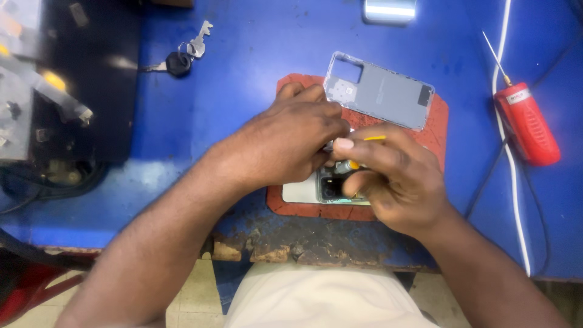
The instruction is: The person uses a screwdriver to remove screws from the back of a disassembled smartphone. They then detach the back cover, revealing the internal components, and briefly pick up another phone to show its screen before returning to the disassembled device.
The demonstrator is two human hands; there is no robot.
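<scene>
An opened phone lies on a red-brown mat at the near edge of a blue workbench. My left hand rests over the phone's upper part, its fingers curled and pressing down. My right hand grips a small yellow-handled screwdriver, whose tip points down at the phone near the camera corner. The two hands touch above the phone and hide most of it. The phone's grey back cover lies loose on the mat's far side.
A red soldering tool with a thin metal tip lies at the right beside a white cable. Keys lie at the back left. A dark machine with cables fills the left edge. The bench's front edge is chipped.
</scene>
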